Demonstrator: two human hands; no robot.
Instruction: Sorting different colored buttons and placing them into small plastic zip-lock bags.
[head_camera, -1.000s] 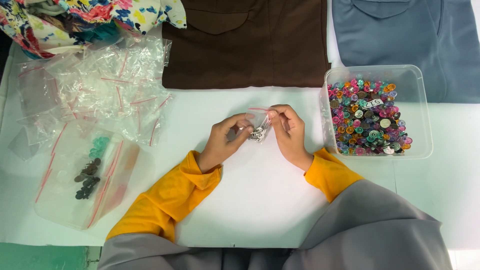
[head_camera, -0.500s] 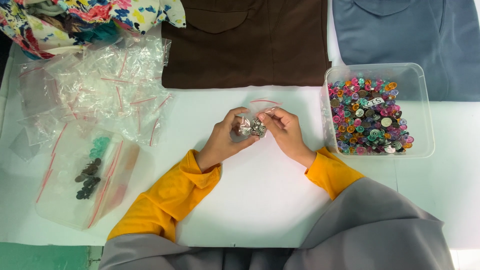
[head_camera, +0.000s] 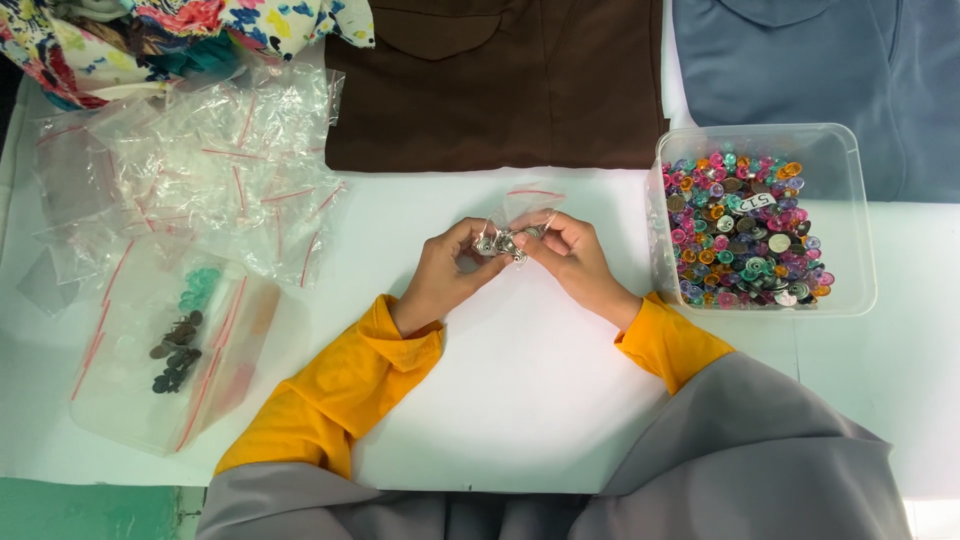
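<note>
Left hand (head_camera: 448, 272) and right hand (head_camera: 572, 255) pinch a small clear plastic zip bag of silvery metal buttons (head_camera: 508, 238) between fingertips, keeping its contents gathered above the white table (head_camera: 520, 400).

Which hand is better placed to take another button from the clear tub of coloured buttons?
Probably the right hand. It is beside the tub of buttons, while the left hand is further away. Both hands pinch the small clear bag of silver buttons.
</note>
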